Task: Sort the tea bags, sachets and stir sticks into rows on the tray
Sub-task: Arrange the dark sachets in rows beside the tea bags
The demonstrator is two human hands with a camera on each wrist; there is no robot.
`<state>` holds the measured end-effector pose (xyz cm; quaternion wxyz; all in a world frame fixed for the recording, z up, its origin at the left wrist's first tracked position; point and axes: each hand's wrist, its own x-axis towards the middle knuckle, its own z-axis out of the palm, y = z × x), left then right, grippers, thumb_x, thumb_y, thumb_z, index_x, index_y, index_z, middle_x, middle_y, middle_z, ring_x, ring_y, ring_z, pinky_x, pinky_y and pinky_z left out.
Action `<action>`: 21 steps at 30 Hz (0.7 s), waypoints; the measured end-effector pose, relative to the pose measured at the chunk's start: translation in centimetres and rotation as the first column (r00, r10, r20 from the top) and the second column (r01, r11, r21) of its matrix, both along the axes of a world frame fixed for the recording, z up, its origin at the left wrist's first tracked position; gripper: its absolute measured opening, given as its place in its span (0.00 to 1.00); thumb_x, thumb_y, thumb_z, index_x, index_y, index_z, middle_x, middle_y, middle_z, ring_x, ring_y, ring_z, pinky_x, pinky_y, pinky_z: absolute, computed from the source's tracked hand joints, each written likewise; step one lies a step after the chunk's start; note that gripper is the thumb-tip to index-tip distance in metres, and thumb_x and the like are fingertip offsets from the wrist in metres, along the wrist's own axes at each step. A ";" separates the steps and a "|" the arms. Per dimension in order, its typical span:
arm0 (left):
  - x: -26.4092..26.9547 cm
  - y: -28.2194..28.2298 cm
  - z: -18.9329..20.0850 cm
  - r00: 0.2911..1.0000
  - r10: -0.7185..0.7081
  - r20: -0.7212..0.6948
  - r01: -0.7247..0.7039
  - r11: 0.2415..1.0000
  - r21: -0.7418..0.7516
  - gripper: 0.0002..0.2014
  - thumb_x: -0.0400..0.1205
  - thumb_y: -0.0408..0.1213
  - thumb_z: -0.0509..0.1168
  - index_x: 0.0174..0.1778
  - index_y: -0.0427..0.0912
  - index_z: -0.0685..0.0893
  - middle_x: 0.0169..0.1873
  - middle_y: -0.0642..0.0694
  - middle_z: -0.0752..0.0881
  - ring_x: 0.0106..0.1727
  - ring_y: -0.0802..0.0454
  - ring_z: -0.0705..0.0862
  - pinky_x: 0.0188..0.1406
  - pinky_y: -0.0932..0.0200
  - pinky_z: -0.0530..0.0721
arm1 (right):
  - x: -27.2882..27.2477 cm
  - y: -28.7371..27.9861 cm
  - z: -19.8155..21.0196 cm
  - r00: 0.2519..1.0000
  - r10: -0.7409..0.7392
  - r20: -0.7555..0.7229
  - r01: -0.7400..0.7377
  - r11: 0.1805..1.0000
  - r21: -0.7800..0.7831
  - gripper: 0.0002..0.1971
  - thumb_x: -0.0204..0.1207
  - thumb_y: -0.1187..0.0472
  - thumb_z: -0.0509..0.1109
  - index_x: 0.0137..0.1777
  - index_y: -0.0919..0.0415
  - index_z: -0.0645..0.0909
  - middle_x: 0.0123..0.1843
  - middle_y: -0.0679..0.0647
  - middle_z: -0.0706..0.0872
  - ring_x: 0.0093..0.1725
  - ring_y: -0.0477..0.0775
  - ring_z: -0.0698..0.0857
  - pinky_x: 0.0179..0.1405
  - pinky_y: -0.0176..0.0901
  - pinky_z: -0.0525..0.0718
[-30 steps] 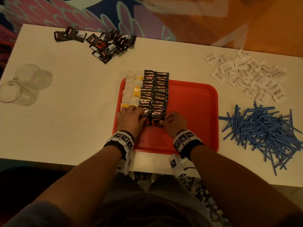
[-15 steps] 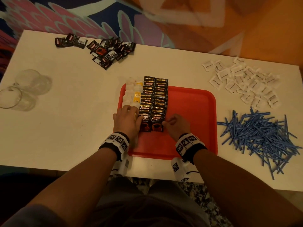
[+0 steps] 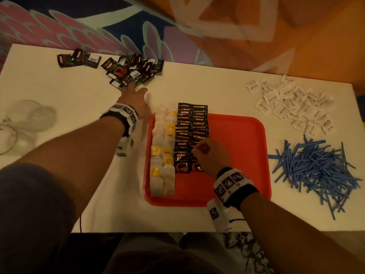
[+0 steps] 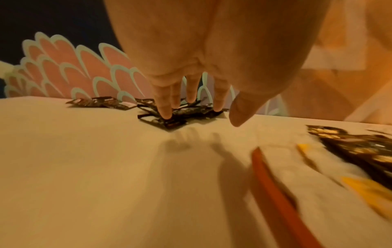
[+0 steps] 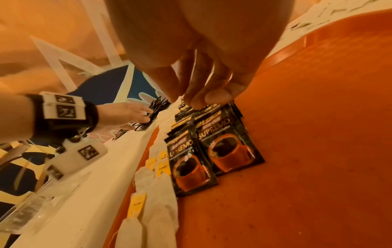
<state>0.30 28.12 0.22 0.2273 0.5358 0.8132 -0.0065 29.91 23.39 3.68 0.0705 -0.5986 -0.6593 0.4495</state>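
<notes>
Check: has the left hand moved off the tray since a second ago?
Yes. The left hand has left the tray's near-left corner and reached away across the table to the loose pile of dark sachets, fingers extended onto it.

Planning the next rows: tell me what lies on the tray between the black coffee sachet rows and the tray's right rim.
Nothing: in the head view the red plastic tray is bare from the black coffee sachet rows to its right rim.

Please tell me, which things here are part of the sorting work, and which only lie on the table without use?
Part of the job: red tray; tea bags; coffee sachets in rows; loose coffee sachets, reached by the left hand; white sachets; blue stir sticks.

Lying about: clear glasses.
</notes>
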 end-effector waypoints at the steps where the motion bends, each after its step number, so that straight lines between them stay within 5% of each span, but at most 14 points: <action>1: -1.0 1.0 -0.1 1.000 -0.008 -0.018 0.008 1.000 -0.006 0.32 0.83 0.44 0.66 0.83 0.47 0.64 0.84 0.34 0.54 0.83 0.29 0.54 0.81 0.36 0.63 | -0.2 -0.2 0.0 1.000 -0.002 -0.003 0.002 1.000 -0.006 0.04 0.79 0.56 0.72 0.46 0.48 0.79 0.43 0.40 0.83 0.40 0.38 0.82 0.29 0.25 0.76; 5: -5.4 3.9 -1.3 0.999 0.006 -0.052 -0.011 0.994 -0.109 0.36 0.83 0.46 0.62 0.86 0.60 0.54 0.87 0.42 0.44 0.86 0.30 0.43 0.83 0.30 0.52 | -1.1 -0.9 -0.6 1.000 -0.016 0.002 0.016 1.000 0.006 0.05 0.78 0.58 0.74 0.43 0.49 0.80 0.42 0.42 0.85 0.43 0.45 0.85 0.39 0.37 0.85; 10: -7.2 3.5 -2.3 0.997 -0.072 0.023 0.075 0.960 -0.271 0.38 0.85 0.46 0.62 0.87 0.63 0.49 0.87 0.43 0.36 0.86 0.27 0.40 0.84 0.31 0.49 | -3.1 -1.7 -0.9 0.999 0.006 0.036 -0.006 1.000 0.002 0.04 0.77 0.59 0.74 0.44 0.52 0.82 0.39 0.41 0.83 0.38 0.36 0.80 0.31 0.21 0.76; 21: -3.7 -10.3 -2.9 0.990 -0.136 0.036 0.140 0.975 -0.173 0.36 0.85 0.43 0.62 0.87 0.62 0.53 0.88 0.43 0.40 0.86 0.28 0.40 0.84 0.32 0.55 | -13.1 -0.8 -1.5 0.980 0.195 0.047 -0.188 0.975 -0.114 0.02 0.78 0.57 0.73 0.47 0.50 0.81 0.43 0.46 0.85 0.39 0.40 0.82 0.26 0.22 0.72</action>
